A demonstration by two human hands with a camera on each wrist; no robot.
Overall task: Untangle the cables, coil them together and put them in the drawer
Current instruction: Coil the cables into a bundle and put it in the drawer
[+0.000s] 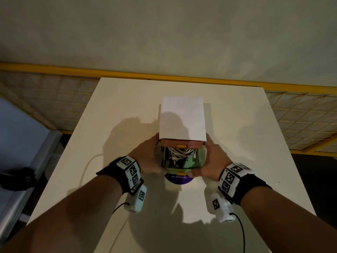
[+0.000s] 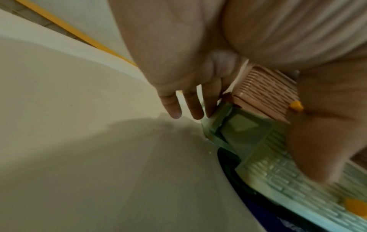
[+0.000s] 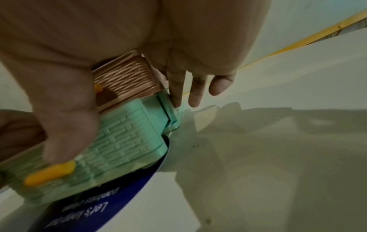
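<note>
Both hands grip the green drawer (image 1: pixel 179 168) — left hand (image 1: pixel 145 157) and right hand (image 1: pixel 209 161), thumbs on its front — with the cables (image 1: pixel 179 152) inside.

wall (image 1: pixel 164 30): pale | rail (image 1: pixel 54 69): yellow | table (image 1: pixel 127 106): white

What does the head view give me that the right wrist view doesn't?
Only the head view: the cables lying inside the pulled-out green drawer, the white top of the unit, and the left hand on its other side. Only the right wrist view: the fingers against the unit's side and the thumb on the drawer front. Both: the right hand, the brown drawer above, and the yellow handle.
</note>
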